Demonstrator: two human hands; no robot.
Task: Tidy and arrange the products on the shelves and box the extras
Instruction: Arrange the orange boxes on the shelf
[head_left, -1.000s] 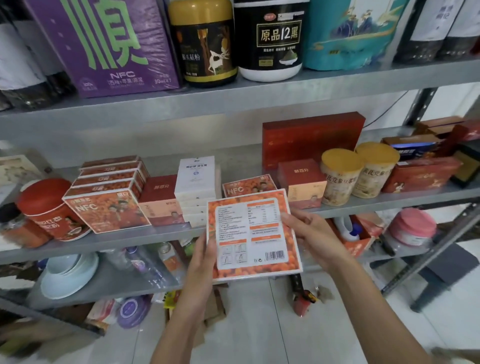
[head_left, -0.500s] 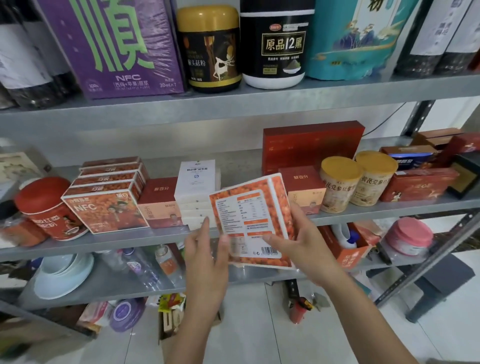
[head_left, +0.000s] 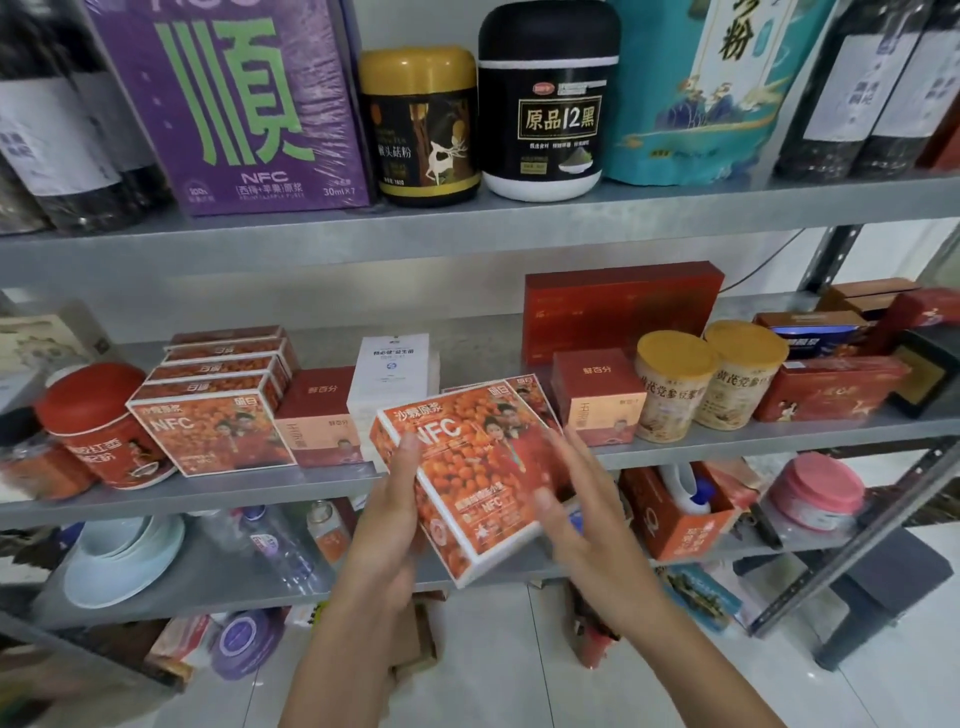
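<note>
Slightly tilted, the flat orange cardboard box (head_left: 467, 467) is gripped at its left edge by the left hand (head_left: 387, 525), the right hand (head_left: 582, 519) straight-fingered against its right side.

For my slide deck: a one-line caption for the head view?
Left hand grips an orange NFC box, right hand touching it, before the middle shelf.

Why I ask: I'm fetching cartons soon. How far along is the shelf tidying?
Early to midway, I'd judge. Done: a row of orange boxes stands lined up on the middle shelf. In hand: the left hand has a grip on one more orange box, front facing out; the right hand is open by its right side. Left: shelving it, the cluttered lower shelf, and boxing extras.
</note>
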